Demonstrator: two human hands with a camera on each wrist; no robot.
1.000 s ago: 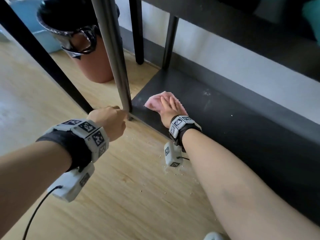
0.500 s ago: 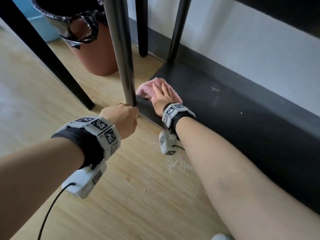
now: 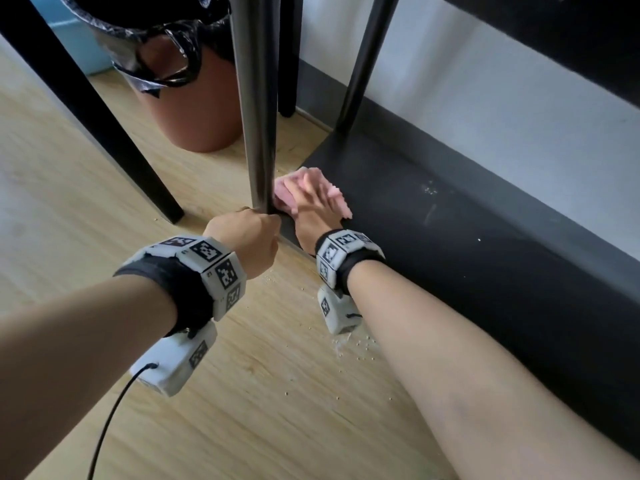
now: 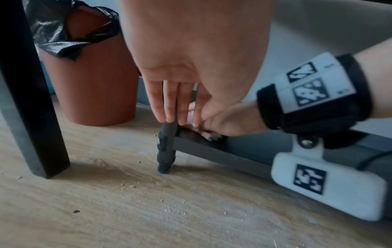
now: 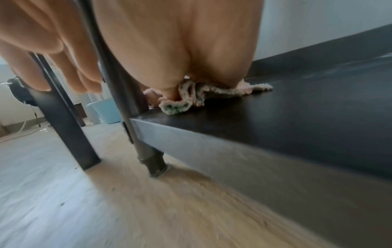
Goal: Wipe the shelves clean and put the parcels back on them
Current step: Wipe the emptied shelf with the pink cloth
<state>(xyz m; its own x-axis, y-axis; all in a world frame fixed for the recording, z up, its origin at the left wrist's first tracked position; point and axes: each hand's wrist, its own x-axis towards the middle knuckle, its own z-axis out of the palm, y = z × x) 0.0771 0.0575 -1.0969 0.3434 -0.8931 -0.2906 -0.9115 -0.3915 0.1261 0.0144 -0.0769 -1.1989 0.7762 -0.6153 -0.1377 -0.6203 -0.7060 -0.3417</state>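
The black bottom shelf [image 3: 467, 258] [image 5: 307, 120] lies low beside the wall. On its front left corner my right hand [image 3: 313, 211] presses a pink cloth [image 3: 301, 183] [image 5: 191, 98] flat, fingers stretched over it. The cloth bunches under the palm in the right wrist view. My left hand [image 3: 244, 233] [image 4: 169, 102] grips the shelf's grey metal post [image 3: 261, 133] [image 4: 166, 142] just above the board, its fingers curled round it. No parcels are in view.
A terracotta bin with a black bag [image 3: 194, 109] stands left of the post, next to a black furniture leg [image 3: 90, 112]. Crumbs [image 3: 349, 344] lie on the wooden floor by the shelf's front edge. White specks [image 3: 431, 190] sit on the shelf further right. Another shelf [image 3: 554, 39] hangs overhead.
My right hand has slid the cloth left along the shelf, up to the corner by the post. My left hand stays on the post.
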